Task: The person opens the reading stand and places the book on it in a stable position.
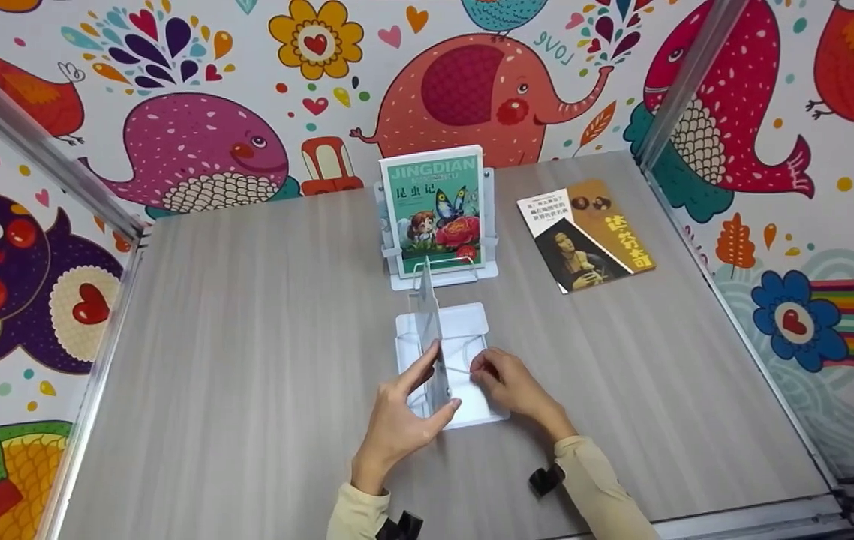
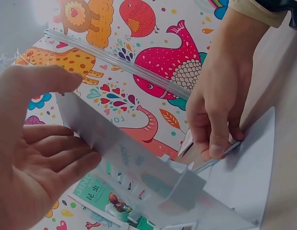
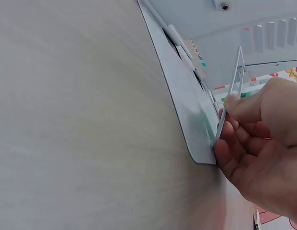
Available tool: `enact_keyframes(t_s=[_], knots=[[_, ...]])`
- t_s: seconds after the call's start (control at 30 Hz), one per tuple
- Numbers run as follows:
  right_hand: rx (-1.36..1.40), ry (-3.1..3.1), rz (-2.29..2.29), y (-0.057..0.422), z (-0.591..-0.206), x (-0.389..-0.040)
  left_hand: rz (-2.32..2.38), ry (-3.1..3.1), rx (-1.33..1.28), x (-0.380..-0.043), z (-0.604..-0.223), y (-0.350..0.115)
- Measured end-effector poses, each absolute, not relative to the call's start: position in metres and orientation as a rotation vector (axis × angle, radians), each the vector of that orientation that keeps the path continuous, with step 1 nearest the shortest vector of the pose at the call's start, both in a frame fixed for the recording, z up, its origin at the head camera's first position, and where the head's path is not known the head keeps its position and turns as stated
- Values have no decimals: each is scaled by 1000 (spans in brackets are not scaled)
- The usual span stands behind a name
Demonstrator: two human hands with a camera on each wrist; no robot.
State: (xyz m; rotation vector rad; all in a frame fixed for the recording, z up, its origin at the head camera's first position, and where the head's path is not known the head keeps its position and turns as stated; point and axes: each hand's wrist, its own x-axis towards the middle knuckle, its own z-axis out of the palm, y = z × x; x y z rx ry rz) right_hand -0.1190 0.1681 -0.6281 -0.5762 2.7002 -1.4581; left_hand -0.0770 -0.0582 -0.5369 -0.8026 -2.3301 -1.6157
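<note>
Left hand grips the upright panel, right hand pinches the wire; panel may fold down if the wire slips.

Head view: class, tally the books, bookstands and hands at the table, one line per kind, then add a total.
Books: 2 (green JINGDIAN book, da Vinci book)
Bookstands: 2 (rear bookstand, front bookstand)
Hands: 2 (left hand, right hand)
Total: 6
</note>
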Motion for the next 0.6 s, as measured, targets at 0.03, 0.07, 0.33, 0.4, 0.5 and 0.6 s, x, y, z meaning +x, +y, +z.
enact_keyframes(t_s=[0.03,0.07,0.33,0.4,0.5,0.6], knots=[[-580,2681,-1469,169,-629,-119,-1616,-2332,-802,-77,-537,-57],[-582,2666,-1476,170,-629,-120,-1618,-2335,-799,-77,-536,-56],[-560,2586,-1538,175,-631,-122,-1599,-2373,-777,-77,-534,-44],[-540,2551,-1569,176,-631,-123,-1593,-2386,-771,-77,-533,-41],[-529,2517,-1599,176,-631,-124,-1580,-2392,-767,-76,-533,-36],[-527,2515,-1608,178,-632,-123,-1564,-2400,-761,-76,-533,-30]])
